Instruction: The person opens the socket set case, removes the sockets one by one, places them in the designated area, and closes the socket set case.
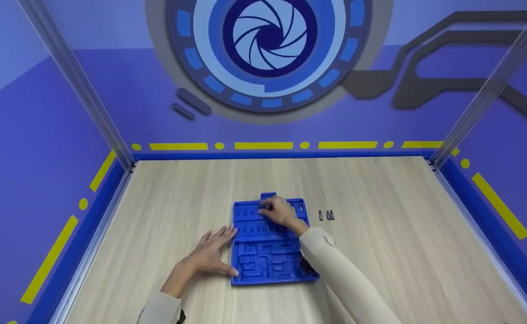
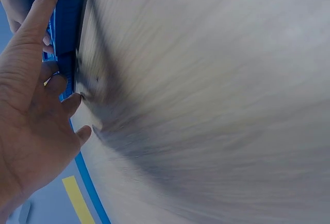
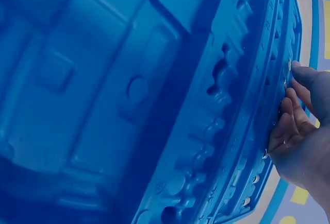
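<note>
A blue molded plastic tool case (image 1: 250, 279) lies unfolded on the wooden table, its two halves full of shaped recesses. My right hand (image 1: 278, 210) is over the far half, with thumb and fingertips pinching a small metal bit (image 3: 290, 65) at the outermost row of slots. Silver bits (image 3: 256, 179) sit in other slots of that row, nearer the wrist camera. Along the case's left side, my left hand (image 1: 212, 254) has its fingers spread, thumb at the near half and fingertips by the far half's edge. In its wrist view, the left hand (image 2: 38, 116) grips nothing.
Three small dark bits (image 1: 329, 215) stand apart on the table (image 1: 394, 252), right of the case. Blue printed panels (image 1: 101, 90) rise at the back and both sides, with metal posts (image 1: 484, 90) in the corners.
</note>
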{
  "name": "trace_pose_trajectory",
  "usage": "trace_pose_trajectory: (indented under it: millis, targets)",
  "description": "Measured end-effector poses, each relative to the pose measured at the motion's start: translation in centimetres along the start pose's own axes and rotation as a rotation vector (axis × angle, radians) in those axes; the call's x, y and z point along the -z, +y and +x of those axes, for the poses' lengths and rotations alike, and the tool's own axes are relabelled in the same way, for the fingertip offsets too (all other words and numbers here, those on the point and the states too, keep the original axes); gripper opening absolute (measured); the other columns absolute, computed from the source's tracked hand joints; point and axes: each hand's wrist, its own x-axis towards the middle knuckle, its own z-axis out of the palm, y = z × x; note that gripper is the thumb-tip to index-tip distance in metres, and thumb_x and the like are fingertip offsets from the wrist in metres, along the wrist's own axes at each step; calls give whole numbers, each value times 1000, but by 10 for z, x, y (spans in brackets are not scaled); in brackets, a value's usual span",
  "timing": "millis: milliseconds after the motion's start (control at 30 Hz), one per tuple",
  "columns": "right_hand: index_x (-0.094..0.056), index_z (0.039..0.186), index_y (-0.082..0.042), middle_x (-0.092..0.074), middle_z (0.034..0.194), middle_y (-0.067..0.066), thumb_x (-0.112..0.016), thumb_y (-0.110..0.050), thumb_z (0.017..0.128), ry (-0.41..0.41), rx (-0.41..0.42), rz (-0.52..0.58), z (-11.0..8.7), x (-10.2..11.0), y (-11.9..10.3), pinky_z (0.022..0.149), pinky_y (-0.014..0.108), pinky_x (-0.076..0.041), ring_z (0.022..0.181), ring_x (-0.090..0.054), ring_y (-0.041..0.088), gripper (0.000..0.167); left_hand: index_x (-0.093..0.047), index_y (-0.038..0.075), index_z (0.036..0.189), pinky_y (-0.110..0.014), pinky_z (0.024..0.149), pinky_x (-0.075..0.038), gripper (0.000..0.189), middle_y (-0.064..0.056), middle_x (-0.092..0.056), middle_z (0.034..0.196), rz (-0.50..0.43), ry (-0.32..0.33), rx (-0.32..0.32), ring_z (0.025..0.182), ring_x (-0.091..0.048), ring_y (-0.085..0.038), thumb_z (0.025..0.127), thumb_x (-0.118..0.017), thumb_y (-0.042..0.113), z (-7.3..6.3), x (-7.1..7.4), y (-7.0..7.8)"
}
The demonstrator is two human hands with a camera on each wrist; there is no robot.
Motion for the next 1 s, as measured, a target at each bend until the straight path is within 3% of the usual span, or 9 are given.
trace_pose_trajectory:
  millis: [233,400,533,833,1000]
  targets:
    - [-76,119,-6,-70,107,12,-72,-24,96,-23,-96,-87,-1,-1,0,86,48,-57,99,-66,27,30,-27,7,162,-69,125,-8,126,-22,-23,168,-5,-14,-4,157,-19,-45,65,-91,57,1,-1,1]
    - [-75,122,-7,-68,113,14,-70,-25,97,-39,-107,-91,0,-2,-3,91,50,-54,102,-63,29,31,-27,6,161,-69,125,-8,125,-23,-24,167,-6,-18,4,156,-20,-45,66,-91,56,0,-1,0]
    - [-74,124,-7,-68,118,15,-69,-24,98,-45,-133,-60,2,-3,-7,96,51,-53,108,-62,30,31,-26,4,161,-70,125,-9,125,-25,-24,167,0,-19,3,156,-21,-45,67,-91,55,-1,2,0]
    - [-70,114,-6,-67,105,15,-76,-17,92,20,-119,10,5,-4,-12,89,49,-54,101,-64,32,26,-26,3,161,-69,125,-10,126,-27,-22,167,19,-16,5,156,-20,-46,66,-91,54,2,5,0]
    - [-68,112,-8,-68,108,16,-76,-15,92,10,-133,59,2,-4,-11,92,51,-53,104,-64,33,23,-27,3,161,-69,125,-10,126,-27,-23,167,13,-15,2,156,-21,-46,66,-91,55,0,2,2]
